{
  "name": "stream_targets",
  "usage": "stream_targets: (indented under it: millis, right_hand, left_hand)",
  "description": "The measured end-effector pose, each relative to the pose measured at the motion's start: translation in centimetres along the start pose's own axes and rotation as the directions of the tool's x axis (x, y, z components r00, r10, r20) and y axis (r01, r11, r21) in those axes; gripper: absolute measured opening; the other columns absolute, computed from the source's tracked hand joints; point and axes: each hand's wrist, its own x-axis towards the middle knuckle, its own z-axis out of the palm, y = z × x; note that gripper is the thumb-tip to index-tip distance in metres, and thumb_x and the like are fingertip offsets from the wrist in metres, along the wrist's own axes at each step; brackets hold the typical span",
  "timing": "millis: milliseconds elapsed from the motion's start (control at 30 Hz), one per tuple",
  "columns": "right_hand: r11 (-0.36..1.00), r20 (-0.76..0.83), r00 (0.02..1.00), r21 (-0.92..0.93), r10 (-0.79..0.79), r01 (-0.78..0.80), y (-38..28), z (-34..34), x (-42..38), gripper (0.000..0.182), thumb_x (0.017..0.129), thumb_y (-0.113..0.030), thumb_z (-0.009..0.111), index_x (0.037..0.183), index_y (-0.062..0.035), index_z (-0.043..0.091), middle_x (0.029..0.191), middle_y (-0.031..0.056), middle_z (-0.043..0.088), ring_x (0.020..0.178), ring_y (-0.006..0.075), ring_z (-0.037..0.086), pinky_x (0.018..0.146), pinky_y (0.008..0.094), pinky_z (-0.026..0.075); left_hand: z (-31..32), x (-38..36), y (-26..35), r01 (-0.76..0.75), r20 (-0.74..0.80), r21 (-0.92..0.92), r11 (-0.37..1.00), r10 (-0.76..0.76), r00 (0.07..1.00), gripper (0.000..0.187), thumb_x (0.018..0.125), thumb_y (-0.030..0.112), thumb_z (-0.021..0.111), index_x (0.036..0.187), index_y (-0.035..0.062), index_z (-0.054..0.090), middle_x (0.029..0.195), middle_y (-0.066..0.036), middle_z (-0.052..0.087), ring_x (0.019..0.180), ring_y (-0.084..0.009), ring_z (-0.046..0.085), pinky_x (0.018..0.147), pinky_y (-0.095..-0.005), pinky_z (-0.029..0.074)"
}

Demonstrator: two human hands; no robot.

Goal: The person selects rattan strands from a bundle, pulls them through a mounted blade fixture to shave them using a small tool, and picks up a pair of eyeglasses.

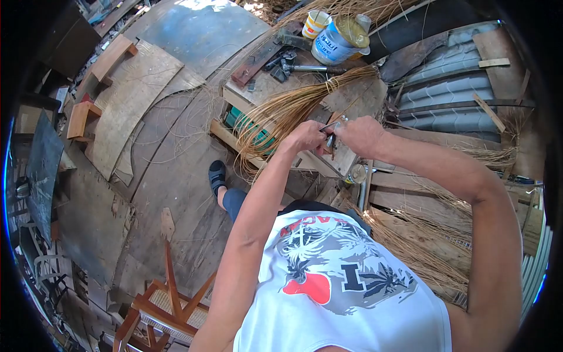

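Note:
Both my hands meet over the front edge of a low wooden workbench. My left hand point(306, 137) is closed around something small that I cannot make out. Close on its right, my right hand point(359, 136) is closed too, with a thin metal piece point(332, 124) showing between the two hands; what the fingers hold is mostly hidden. Just behind my hands, a tied bundle of cane strips point(299, 100) lies across the bench, its looped ends hanging over the left side. A hammer point(311, 68) rests behind the bundle.
A white and blue bucket point(335, 44) and a striped cup point(316, 24) stand at the back of the bench. A green container point(252, 126) sits beneath its left side. More cane strips point(410, 240) lie at right. A wooden chair point(167, 302) is at lower left.

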Motion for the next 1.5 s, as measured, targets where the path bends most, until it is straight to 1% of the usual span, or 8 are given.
stream_targets:
  millis: [133, 300, 433, 500, 600, 1000, 1200, 1500]
  right_hand:
    - [0.929, -0.171, 0.979, 0.368, 0.112, -0.042, 2.8, 2.8, 0.6, 0.026, 0.087, -0.012, 0.060, 0.110, -0.0011, 0.061, 0.082, 0.0175, 0.070, 0.064, 0.0260, 0.067, 0.051, 0.0397, 0.050]
    - [0.028, 0.513, 0.805, 0.838, 0.299, -0.545, 5.0, 3.3, -0.2, 0.024, 0.088, -0.015, 0.068, 0.107, -0.0013, 0.063, 0.080, 0.0081, 0.069, 0.054, 0.0093, 0.050, 0.046, 0.0260, 0.041]
    - [0.136, 0.490, 0.823, 0.830, 0.288, -0.541, 5.2, 3.9, 0.5, 0.029, 0.085, -0.009, 0.063, 0.113, -0.0024, 0.061, 0.082, 0.0119, 0.067, 0.062, 0.0176, 0.062, 0.046, 0.0339, 0.043]
    - [0.870, -0.221, 0.975, 0.486, 0.035, 0.079, 5.1, 4.8, 0.3, 0.028, 0.082, -0.010, 0.064, 0.109, -0.0030, 0.061, 0.080, 0.0151, 0.066, 0.068, 0.0274, 0.068, 0.053, 0.0401, 0.050]
    - [0.993, -0.160, 0.981, 0.039, -0.107, 0.114, 1.8, 2.1, -1.7, 0.026, 0.082, -0.013, 0.064, 0.105, -0.0023, 0.060, 0.082, 0.0195, 0.066, 0.080, 0.0380, 0.069, 0.066, 0.0472, 0.054]
    - [0.587, 0.349, 0.904, 0.689, 0.248, -0.426, 3.7, 2.3, 0.8, 0.028, 0.089, -0.019, 0.061, 0.111, -0.0026, 0.066, 0.089, 0.0211, 0.070, 0.081, 0.0358, 0.070, 0.074, 0.0453, 0.054]
    - [0.996, -0.126, 0.991, -0.084, -0.038, 0.028, 0.6, 3.3, -1.7, 0.023, 0.084, -0.015, 0.060, 0.105, -0.0060, 0.060, 0.086, 0.0150, 0.070, 0.072, 0.0310, 0.070, 0.066, 0.0443, 0.056]
    - [0.939, 0.051, 0.965, 0.220, 0.258, -0.263, 1.0, 0.5, -1.1, 0.030, 0.084, -0.020, 0.062, 0.111, -0.0057, 0.060, 0.095, 0.0198, 0.069, 0.088, 0.0377, 0.069, 0.075, 0.0474, 0.056]
  left_hand:
    - [-0.1, 0.3, 0.0, -0.029, 0.003, 0.009, 1.000, 0.029, 1.000, 0.039, 0.087, 0.007, 0.048, 0.123, 0.0066, 0.065, 0.070, -0.008, 0.072, 0.068, -0.0137, 0.071, 0.065, -0.0290, 0.051]
    - [0.3, 0.0, 0.2, 0.001, -0.022, 0.005, 1.000, -0.001, 1.000, 0.041, 0.087, 0.007, 0.048, 0.124, 0.0075, 0.065, 0.069, -0.008, 0.072, 0.068, -0.0143, 0.070, 0.065, -0.0287, 0.051]
    - [0.4, 0.1, -0.2, 0.009, -0.018, -0.023, 1.000, -0.010, 1.000, 0.036, 0.092, 0.010, 0.051, 0.124, 0.0031, 0.064, 0.067, -0.007, 0.069, 0.065, -0.0132, 0.067, 0.067, -0.0281, 0.048]
    - [0.1, 0.2, -0.1, -0.004, -0.029, -0.025, 1.000, 0.004, 1.000, 0.035, 0.092, 0.010, 0.051, 0.124, 0.0031, 0.064, 0.067, -0.007, 0.069, 0.064, -0.0130, 0.067, 0.067, -0.0276, 0.048]
    - [0.4, 0.6, -0.3, 0.010, 0.009, -0.046, 0.999, -0.009, 1.000, 0.041, 0.088, 0.007, 0.048, 0.125, 0.0077, 0.064, 0.066, -0.007, 0.070, 0.064, -0.0148, 0.068, 0.065, -0.0301, 0.050]
    - [0.4, 0.6, -0.7, 0.008, -0.001, -0.056, 0.998, -0.008, 1.000, 0.036, 0.092, 0.009, 0.049, 0.125, 0.0053, 0.063, 0.065, -0.007, 0.069, 0.065, -0.0137, 0.067, 0.063, -0.0299, 0.048]
    - [0.2, 0.8, -0.8, 0.010, 0.024, -0.078, 0.997, -0.008, 1.000, 0.033, 0.092, 0.010, 0.049, 0.121, 0.0054, 0.064, 0.066, -0.006, 0.069, 0.064, -0.0136, 0.067, 0.064, -0.0305, 0.048]
    - [0.4, 0.4, -0.4, -0.010, -0.001, -0.051, 0.999, 0.010, 1.000, 0.034, 0.092, 0.010, 0.049, 0.122, 0.0061, 0.065, 0.067, -0.007, 0.070, 0.066, -0.0132, 0.070, 0.064, -0.0299, 0.049]
